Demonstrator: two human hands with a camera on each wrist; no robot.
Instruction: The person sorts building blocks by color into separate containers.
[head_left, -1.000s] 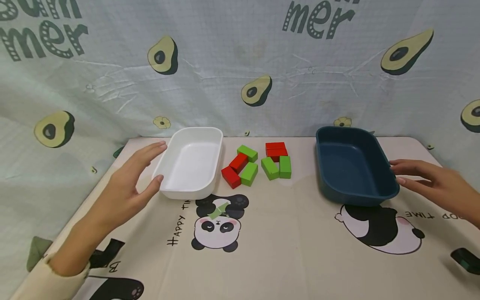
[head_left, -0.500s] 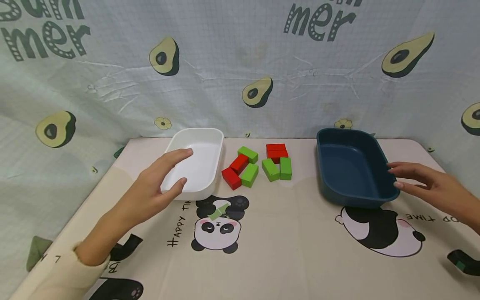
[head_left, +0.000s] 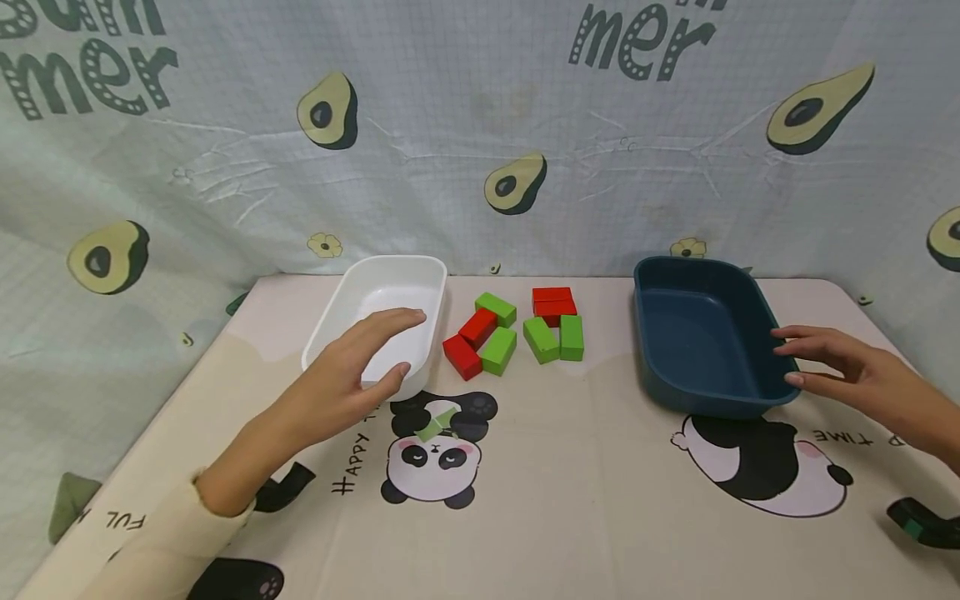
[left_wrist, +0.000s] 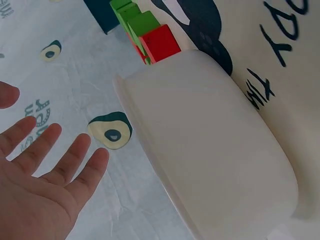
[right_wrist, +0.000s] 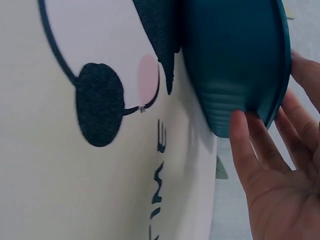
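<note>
The left hand [head_left: 337,387] hangs over the near part of the white tray [head_left: 386,287], left of the middle of the frame. Its fingers are spread, the thumb is well away from them, and they pinch nothing. Over on the right, the right hand [head_left: 862,375] is at the rim of the dark blue tray [head_left: 697,333]. Its fingers are a little bent and apart; I can't tell if the tips touch the rim.

Four red blocks [head_left: 462,357] and four green blocks [head_left: 498,350] lie in two bunches on the panda tablecloth [head_left: 540,467], near the middle of the frame, between the trays. They look light and hard, maybe wood, so I think a squeeze won't squash them. Their sides look flat and smooth, so a thumb and a finger on the two long sides should hold well. Some blocks touch, so a finger could bump the next one. The two back red ones sit snug together, so their ends seem easier to grab. The trays look like light, stiff plastic, maybe slippery, and best held by the rim.
</note>
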